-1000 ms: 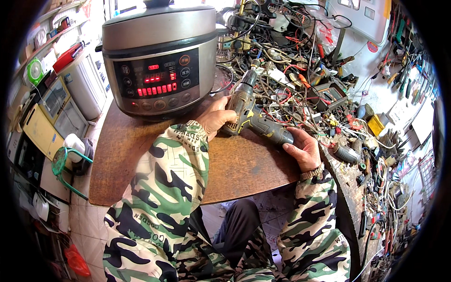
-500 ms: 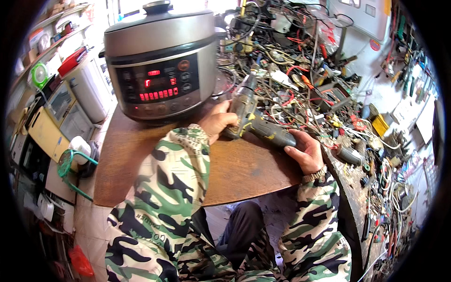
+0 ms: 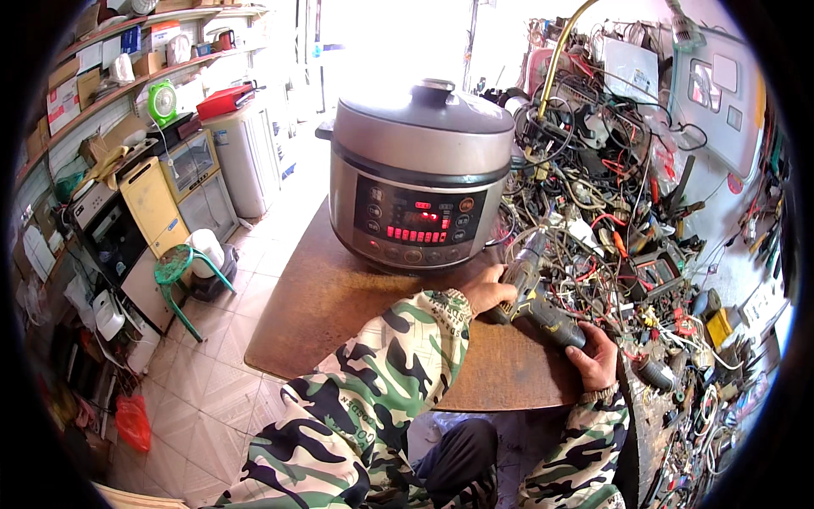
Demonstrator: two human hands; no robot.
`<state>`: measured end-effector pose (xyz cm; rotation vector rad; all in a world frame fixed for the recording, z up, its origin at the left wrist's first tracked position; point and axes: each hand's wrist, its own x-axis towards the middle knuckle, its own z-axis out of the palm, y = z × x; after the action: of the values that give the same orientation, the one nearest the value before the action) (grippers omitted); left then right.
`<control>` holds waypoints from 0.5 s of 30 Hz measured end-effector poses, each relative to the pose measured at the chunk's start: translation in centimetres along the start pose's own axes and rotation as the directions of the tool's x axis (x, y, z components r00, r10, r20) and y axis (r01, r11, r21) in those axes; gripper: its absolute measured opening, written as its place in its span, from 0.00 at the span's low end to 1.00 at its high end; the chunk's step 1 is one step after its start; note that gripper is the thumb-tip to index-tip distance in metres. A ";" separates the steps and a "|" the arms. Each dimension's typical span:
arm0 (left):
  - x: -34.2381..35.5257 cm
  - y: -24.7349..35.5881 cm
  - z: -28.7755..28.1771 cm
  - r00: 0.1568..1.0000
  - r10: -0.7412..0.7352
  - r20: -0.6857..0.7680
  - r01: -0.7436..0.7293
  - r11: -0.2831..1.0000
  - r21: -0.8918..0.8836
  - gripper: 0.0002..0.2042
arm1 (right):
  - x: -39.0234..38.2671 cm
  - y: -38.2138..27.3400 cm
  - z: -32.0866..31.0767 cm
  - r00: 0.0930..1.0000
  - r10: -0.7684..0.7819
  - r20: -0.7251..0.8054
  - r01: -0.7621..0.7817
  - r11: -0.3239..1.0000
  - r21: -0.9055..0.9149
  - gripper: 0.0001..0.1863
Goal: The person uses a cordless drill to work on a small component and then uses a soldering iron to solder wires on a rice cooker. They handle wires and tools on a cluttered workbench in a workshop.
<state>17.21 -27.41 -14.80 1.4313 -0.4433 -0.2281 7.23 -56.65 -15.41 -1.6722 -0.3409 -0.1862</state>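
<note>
A cordless drill (image 3: 547,321) with a yellow-and-dark body lies at the right side of the brown wooden tabletop (image 3: 297,314), its nose pointing away toward the heap of parts. My left hand (image 3: 487,291) is closed on the drill near its front end; the fingertips are partly hidden. Around the end of the drill's handle, the thumb and fingers of my right hand (image 3: 596,356) are wrapped. Just beyond my left hand stands an electric pressure cooker (image 3: 415,157), silver and black, lid on, its panel lit red. Neither hand touches the cooker.
A dense heap of wires and parts (image 3: 593,195) covers the bench on the right. To the left, a green stool (image 3: 174,265) stands on the tiled floor (image 3: 220,356), near yellow cabinets (image 3: 153,204) and a white appliance (image 3: 242,153). A red bag (image 3: 132,422) lies on the floor.
The view has swung left and up, so the cooker and table appear farther right. Both hands stay on the drill. The lit signs on the cooker's display differ.
</note>
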 end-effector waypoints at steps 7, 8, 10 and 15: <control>-0.1 0.7 0.1 0.999 -0.050 0.019 0.048 0.997 0.065 0.31 | 0.1 0.4 -0.1 1.000 0.014 -0.020 -0.014 1.000 0.028 0.35; -0.1 0.6 0.1 0.999 -0.044 0.025 0.042 0.997 0.066 0.31 | 0.0 0.4 -0.1 1.000 0.017 -0.021 -0.016 0.999 0.036 0.36; -0.1 0.5 0.1 0.999 -0.032 0.035 0.029 0.997 0.069 0.32 | 0.0 0.2 0.0 1.000 0.021 -0.023 -0.020 0.998 0.052 0.37; 0.0 0.5 -0.1 0.997 -0.069 0.031 0.065 0.992 0.103 0.32 | 0.0 0.5 -0.1 1.000 0.023 -0.021 -0.022 0.999 0.036 0.37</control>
<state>17.25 -27.23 -14.34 1.5461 -0.4410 -0.2882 7.35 -56.84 -15.84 -1.6373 -0.3073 -0.1800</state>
